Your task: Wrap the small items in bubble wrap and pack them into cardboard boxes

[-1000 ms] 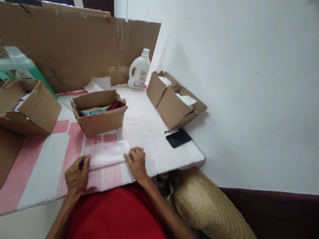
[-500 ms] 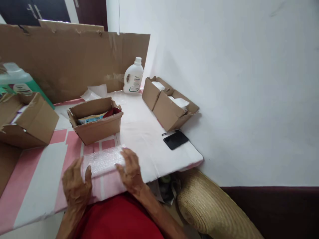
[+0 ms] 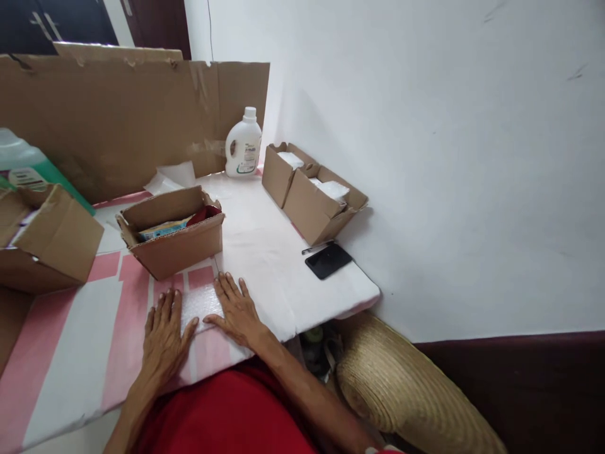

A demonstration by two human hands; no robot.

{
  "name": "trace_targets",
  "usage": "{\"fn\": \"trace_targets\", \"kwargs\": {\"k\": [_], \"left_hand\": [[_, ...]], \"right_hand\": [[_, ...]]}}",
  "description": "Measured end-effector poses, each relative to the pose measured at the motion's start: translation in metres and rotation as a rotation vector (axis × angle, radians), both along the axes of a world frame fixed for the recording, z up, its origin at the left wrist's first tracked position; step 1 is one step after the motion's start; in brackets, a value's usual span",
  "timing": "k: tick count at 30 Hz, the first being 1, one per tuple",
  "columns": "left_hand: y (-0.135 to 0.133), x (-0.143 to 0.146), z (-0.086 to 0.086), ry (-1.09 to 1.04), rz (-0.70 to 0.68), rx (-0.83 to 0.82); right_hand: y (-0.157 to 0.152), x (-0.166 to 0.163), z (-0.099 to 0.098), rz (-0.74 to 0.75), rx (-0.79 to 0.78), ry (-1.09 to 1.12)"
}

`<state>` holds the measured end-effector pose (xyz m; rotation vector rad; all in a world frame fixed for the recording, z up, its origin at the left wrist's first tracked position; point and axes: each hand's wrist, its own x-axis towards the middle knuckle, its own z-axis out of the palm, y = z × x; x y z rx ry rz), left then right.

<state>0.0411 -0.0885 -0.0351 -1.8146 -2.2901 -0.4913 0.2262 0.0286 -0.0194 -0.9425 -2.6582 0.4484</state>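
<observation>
A sheet of clear bubble wrap [image 3: 201, 308] lies flat near the table's front edge, between my hands. My left hand [image 3: 164, 334] rests palm down over its left end, fingers stretched out and pointing away from me. Over the right end lies my right hand [image 3: 236, 313], also flat, with the thumb reaching inward across the wrap. The ends of the wrap are hidden beneath both hands. Whether anything is folded inside it I cannot tell. Just beyond the wrap stands an open cardboard box [image 3: 177, 243] holding coloured packets [image 3: 165, 228].
Two joined cardboard boxes [image 3: 307, 211] with white packages stand by the wall. A black phone [image 3: 328, 261] lies in front of them. A white jug [image 3: 244, 146] stands at the back, a green-filled jug [image 3: 42, 167] and another box [image 3: 61, 239] at left. A woven basket [image 3: 397, 372] sits below the table.
My hands have gone from holding the bubble wrap by its ends to lying flat on it, fingers extended. They are closer together, and less of the wrap shows. The view has shifted slightly right.
</observation>
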Motion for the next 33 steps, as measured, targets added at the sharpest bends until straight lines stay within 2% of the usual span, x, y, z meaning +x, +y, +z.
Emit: {"fn": "trace_targets", "kwargs": {"k": [4, 8, 11, 13, 16, 20, 22, 25, 29, 33], "left_hand": [[-0.014, -0.011, 0.007, 0.028, -0.130, 0.012], [-0.036, -0.012, 0.019, 0.014, -0.263, -0.036], [-0.048, 0.000, 0.027, 0.018, -0.320, -0.050], [-0.053, 0.009, 0.030, 0.030, -0.360, -0.033], [-0.055, 0.017, 0.035, 0.044, -0.415, -0.018], [-0.055, 0.019, 0.036, 0.083, -0.449, 0.017], [-0.056, 0.020, 0.034, 0.099, -0.464, 0.043], [-0.057, 0.023, 0.032, 0.105, -0.487, 0.087], [-0.058, 0.029, 0.031, 0.071, -0.504, 0.147], [-0.054, 0.031, 0.039, -0.026, -0.551, 0.188]], "right_hand": [[0.016, 0.005, -0.004, 0.081, 0.022, -0.021], [0.054, 0.014, -0.003, 0.197, 0.110, -0.064], [0.082, 0.024, 0.007, 0.215, 0.174, -0.075], [0.089, 0.029, 0.018, 0.186, 0.192, -0.056], [0.072, 0.039, 0.035, 0.199, 0.185, 0.008], [0.020, 0.061, 0.041, 0.447, 0.094, 0.027], [-0.005, 0.072, 0.033, 0.515, 0.043, -0.003], [-0.028, 0.081, 0.014, 0.494, 0.035, -0.013], [-0.037, 0.084, -0.004, 0.439, 0.057, 0.086], [-0.037, 0.083, -0.009, 0.415, 0.038, 0.245]]}}
